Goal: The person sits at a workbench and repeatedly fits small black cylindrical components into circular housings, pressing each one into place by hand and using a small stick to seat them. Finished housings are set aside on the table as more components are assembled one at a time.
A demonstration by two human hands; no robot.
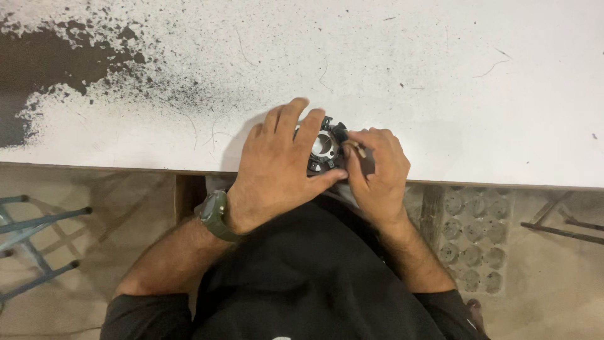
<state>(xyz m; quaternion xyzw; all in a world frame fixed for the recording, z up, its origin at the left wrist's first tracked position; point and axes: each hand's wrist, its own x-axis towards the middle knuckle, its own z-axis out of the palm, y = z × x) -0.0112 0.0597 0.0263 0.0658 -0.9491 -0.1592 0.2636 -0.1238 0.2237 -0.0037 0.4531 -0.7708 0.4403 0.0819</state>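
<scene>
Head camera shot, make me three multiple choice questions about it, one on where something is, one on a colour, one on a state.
1. Where does the round black part with the metal ring in its middle lie?
A. on the white table near its front edge
B. on the floor
C. on the blue frame at the left

2. What colour is the wristwatch on the left wrist?
A. red
B. dark green
C. white

3. What is the right hand doing?
A. lying flat and open on the table
B. hanging off the table
C. pinching a thin stick-like tool at the part's edge

Answers:
1 A, the part rests on the white table under the left hand, just above the table's edge.
2 B, the strap and case look dark olive green.
3 C, the fingers close on the thin tool beside the part.
</scene>
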